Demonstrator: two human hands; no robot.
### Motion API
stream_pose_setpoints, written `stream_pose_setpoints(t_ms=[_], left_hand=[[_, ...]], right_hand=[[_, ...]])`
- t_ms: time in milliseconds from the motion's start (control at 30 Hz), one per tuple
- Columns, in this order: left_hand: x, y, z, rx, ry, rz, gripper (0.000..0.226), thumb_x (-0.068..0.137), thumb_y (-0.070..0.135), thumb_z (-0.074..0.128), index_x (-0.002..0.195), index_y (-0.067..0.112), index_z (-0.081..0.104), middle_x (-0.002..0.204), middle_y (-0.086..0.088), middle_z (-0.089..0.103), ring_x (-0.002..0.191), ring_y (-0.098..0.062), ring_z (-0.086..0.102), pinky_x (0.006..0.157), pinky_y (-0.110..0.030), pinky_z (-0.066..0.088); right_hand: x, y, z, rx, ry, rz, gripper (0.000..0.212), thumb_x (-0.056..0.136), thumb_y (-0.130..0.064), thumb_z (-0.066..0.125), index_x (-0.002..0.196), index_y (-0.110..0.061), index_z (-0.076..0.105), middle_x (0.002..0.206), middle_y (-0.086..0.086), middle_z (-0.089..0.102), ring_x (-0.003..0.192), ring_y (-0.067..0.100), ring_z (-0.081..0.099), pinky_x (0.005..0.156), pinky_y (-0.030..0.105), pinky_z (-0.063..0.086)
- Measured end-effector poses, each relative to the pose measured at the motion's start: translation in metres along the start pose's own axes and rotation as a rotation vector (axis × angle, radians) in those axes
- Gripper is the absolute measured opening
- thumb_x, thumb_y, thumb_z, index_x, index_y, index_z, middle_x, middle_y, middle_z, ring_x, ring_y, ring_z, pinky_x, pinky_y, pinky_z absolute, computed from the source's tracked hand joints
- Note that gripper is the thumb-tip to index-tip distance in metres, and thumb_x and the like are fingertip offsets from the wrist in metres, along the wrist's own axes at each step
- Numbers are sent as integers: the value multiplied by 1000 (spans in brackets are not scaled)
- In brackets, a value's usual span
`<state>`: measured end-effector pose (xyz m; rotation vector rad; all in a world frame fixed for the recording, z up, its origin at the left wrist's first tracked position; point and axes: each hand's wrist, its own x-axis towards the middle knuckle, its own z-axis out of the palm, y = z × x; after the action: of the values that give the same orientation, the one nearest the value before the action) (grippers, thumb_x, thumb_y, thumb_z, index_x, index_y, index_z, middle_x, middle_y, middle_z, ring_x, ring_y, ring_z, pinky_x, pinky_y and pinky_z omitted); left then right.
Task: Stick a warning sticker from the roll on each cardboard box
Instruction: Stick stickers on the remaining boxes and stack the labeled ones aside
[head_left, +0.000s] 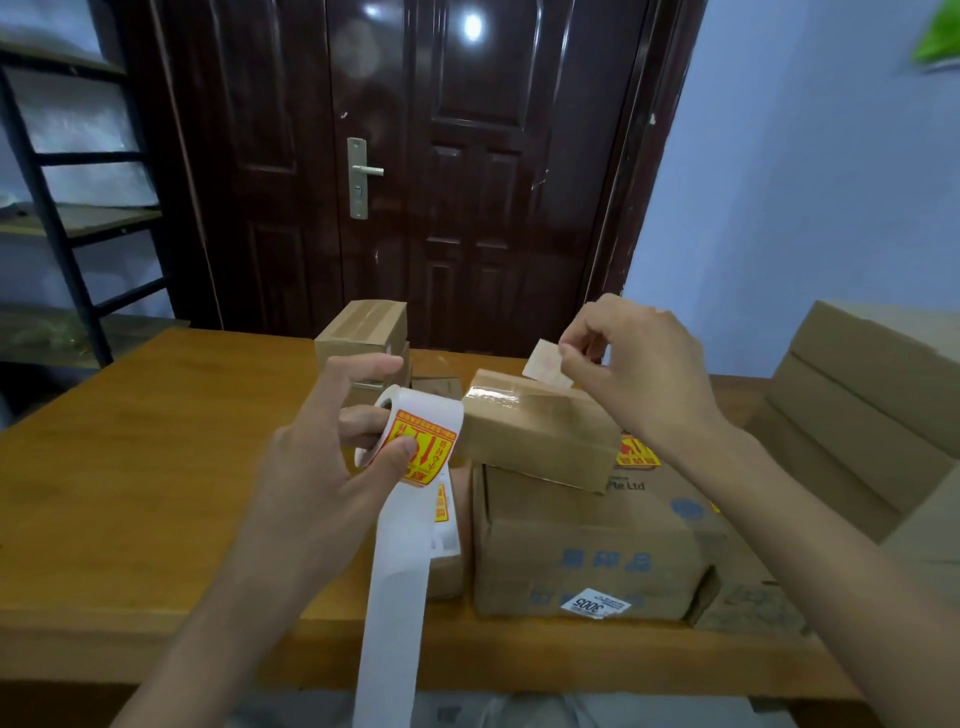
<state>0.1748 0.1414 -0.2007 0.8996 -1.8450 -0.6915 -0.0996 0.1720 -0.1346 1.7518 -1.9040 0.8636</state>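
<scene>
Sticker (545, 370), peeled, is pinched in the right grip (636, 371) above the small taped box (535, 434) near the desk's (156, 467) far edge; left grip (332, 457) grasps the roll (415, 436); next, I judge, press it flat onto that box.

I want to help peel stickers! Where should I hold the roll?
Hold the roll like the left hand does: come from the left, put fingers through its open core, thumb on the outer face. The loose backing strip hangs down, so keep clear below.

left hand (332, 447) grips sticker roll (415, 431) | right hand (634, 374) pinches peeled sticker (545, 370) above small box (540, 431)
</scene>
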Motion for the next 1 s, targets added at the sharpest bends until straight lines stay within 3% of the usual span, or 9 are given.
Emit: stream_pose_setpoints(t_ms=[167, 233, 467, 567, 733, 900, 1000], left_hand=[[6, -11, 4, -10, -5, -26, 56, 78, 45, 69, 129, 51, 45, 99, 30, 67, 97, 24, 61, 62, 1, 48], [6, -14, 5, -5, -6, -27, 56, 79, 44, 70, 129, 50, 45, 99, 30, 66, 96, 25, 61, 62, 1, 47], [5, -18, 6, -24, -1, -38, 56, 78, 43, 70, 129, 49, 45, 99, 31, 65, 96, 25, 62, 62, 0, 49], [5, -17, 8, -23, -5, -40, 57, 77, 43, 70, 129, 48, 46, 100, 28, 67, 97, 23, 62, 62, -1, 49], [5, -15, 9, -10, -11, -38, 58, 79, 43, 70, 132, 47, 46, 106, 16, 73, 100, 16, 65, 63, 1, 49], [10, -8, 13, 24, 6, -18, 57, 80, 41, 72, 128, 52, 44, 102, 23, 66, 86, 11, 66, 60, 4, 44], [13, -7, 16, 43, 4, -11, 58, 85, 32, 77, 128, 50, 43, 104, 22, 65, 86, 11, 64, 58, 5, 42]], right_hand=[[-4, -5, 10, -193, 76, -206, 11, 95, -23, 69, 84, -24, 67, 91, -10, 58, 80, 7, 49, 53, 18, 25], [-7, -5, 13, -241, 74, -255, 12, 96, -22, 69, 84, -22, 67, 90, -7, 59, 78, 10, 52, 52, 18, 21], [-17, 0, 18, -180, 12, -268, 8, 95, -24, 69, 88, -26, 70, 92, -11, 62, 81, 10, 57, 51, 29, 51], [-19, 0, 19, -152, -2, -251, 7, 94, -27, 68, 88, -29, 71, 93, -13, 63, 85, 9, 58, 52, 31, 52], [-23, -2, 18, -124, -61, -223, 10, 95, -33, 68, 92, -33, 77, 98, -16, 67, 87, 5, 59, 56, 23, 43], [-25, 1, 19, -89, -115, -201, 15, 97, -39, 64, 100, -37, 78, 102, -18, 69, 92, 5, 63, 64, 31, 55], [-25, 1, 18, -55, -145, -187, 20, 98, -41, 64, 111, -38, 78, 109, -19, 71, 95, 4, 64, 68, 28, 56]])
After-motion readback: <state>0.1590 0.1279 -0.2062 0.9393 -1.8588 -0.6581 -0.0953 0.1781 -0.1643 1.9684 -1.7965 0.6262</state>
